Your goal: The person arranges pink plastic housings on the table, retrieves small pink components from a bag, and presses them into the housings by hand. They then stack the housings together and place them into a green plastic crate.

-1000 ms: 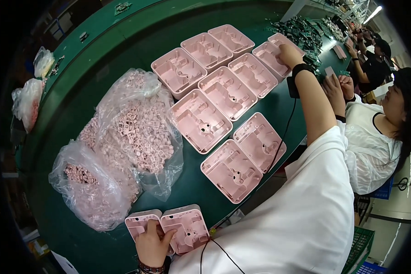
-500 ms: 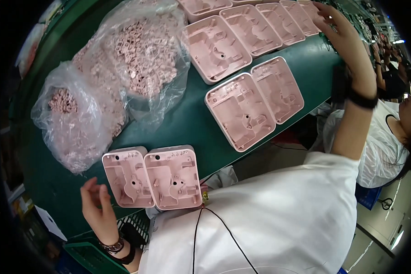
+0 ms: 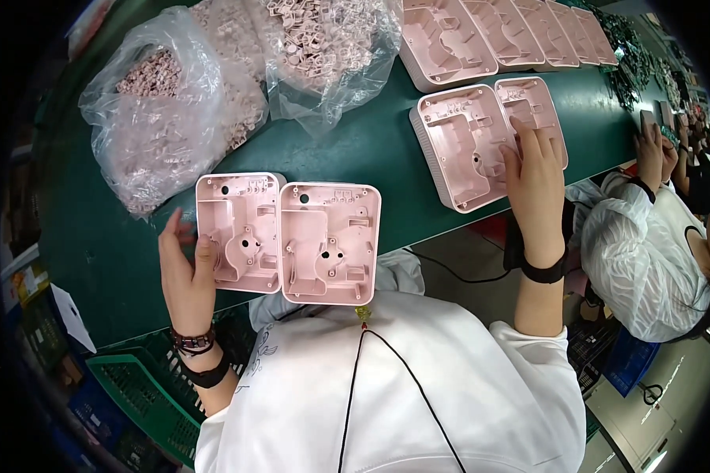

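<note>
Two shallow pink plastic housings, a left one (image 3: 248, 206) and a right one (image 3: 347, 229), lie side by side at the table's near edge, open sides up. My left hand (image 3: 188, 288) is at the left one's outer wall, thumb overlapping its rim and fingers apart; whether it touches is unclear. Farther right lies another pair, a nearer housing (image 3: 450, 142) and a farther one (image 3: 528, 96). Over their adjoining walls is my right hand (image 3: 538, 189), fingers stretched and thumb apart, partly hiding the farther housing. I cannot see anything held in either hand.
On the green table (image 3: 331, 150), clear plastic bags (image 3: 162, 142) of small pink parts stand at the far left. A row of pink housings (image 3: 450, 39) runs along the back. Dark cables (image 3: 627, 67) lie at far right. A co-worker (image 3: 623, 260) sits right; a green crate (image 3: 146, 386) is lower left.
My right hand has come from the back row's far end to the right pair of housings. My left hand stays beside the left pair. The whole view has shifted.
</note>
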A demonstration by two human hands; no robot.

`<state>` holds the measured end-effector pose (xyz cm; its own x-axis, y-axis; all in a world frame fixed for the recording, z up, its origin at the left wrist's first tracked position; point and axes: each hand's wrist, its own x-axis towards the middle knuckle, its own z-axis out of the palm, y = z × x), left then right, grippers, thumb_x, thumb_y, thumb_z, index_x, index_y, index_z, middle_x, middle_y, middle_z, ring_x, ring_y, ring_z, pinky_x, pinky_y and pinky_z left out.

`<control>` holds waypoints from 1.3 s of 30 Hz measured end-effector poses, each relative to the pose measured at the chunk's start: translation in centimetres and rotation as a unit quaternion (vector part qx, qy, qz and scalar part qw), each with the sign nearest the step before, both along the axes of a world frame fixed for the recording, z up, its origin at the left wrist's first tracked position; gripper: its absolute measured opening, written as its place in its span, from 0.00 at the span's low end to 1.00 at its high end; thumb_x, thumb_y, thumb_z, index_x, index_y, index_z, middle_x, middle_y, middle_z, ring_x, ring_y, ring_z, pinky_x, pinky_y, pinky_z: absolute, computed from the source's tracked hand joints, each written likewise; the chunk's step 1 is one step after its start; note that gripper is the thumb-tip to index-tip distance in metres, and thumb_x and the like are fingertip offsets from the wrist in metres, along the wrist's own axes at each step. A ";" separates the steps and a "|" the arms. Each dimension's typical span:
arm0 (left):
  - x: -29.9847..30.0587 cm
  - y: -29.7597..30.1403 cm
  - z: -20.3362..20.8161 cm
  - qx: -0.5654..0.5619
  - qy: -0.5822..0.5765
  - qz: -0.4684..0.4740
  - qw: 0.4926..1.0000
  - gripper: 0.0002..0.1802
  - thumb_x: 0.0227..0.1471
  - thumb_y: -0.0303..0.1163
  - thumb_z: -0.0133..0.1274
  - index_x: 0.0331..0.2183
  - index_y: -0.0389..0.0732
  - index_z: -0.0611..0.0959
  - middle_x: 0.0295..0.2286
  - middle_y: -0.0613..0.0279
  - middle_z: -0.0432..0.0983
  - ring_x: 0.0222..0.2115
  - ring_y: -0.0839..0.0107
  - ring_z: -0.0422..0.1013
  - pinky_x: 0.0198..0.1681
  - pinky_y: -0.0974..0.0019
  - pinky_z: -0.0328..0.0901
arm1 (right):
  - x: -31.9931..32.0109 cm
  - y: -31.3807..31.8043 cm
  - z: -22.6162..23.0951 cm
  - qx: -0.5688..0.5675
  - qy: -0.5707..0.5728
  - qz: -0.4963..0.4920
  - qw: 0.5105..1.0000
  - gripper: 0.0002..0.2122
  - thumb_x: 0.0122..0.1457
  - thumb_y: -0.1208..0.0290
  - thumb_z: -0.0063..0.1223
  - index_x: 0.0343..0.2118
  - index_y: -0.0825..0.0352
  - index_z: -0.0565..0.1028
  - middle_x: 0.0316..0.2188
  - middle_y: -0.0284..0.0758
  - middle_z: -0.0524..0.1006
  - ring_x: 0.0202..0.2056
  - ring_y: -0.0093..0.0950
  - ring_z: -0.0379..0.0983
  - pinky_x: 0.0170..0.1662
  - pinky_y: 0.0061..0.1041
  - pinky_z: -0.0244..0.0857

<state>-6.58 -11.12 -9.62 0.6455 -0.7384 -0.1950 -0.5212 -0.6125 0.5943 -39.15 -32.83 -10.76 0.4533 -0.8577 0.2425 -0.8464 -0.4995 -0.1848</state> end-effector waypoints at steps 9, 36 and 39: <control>-6.2 -4.2 2.5 0.047 -0.258 -0.255 0.931 0.12 0.45 0.38 0.52 0.23 0.40 0.73 0.21 0.59 0.72 0.25 0.63 0.69 0.29 0.61 0.61 | 0.7 -0.2 -1.3 -0.026 0.016 -0.006 1.000 0.13 0.50 0.76 0.47 0.40 0.70 0.69 0.31 0.41 0.70 0.32 0.41 0.68 0.33 0.35 0.62; -5.3 -5.0 2.2 -0.129 -0.278 -0.114 0.945 0.17 0.47 0.33 0.52 0.39 0.35 0.71 0.29 0.52 0.70 0.26 0.64 0.69 0.29 0.67 0.64 | 0.3 1.6 -0.5 0.024 -0.133 -0.032 0.990 0.17 0.48 0.78 0.50 0.44 0.70 0.66 0.33 0.43 0.68 0.32 0.43 0.67 0.32 0.33 0.63; -4.9 -2.3 0.9 -0.041 0.043 -0.012 0.998 0.21 0.49 0.31 0.52 0.44 0.33 0.66 0.36 0.53 0.67 0.32 0.69 0.67 0.33 0.69 0.63 | 0.8 2.2 -0.4 0.011 -0.146 -0.007 0.989 0.21 0.46 0.78 0.53 0.46 0.69 0.65 0.35 0.43 0.67 0.34 0.42 0.67 0.33 0.32 0.62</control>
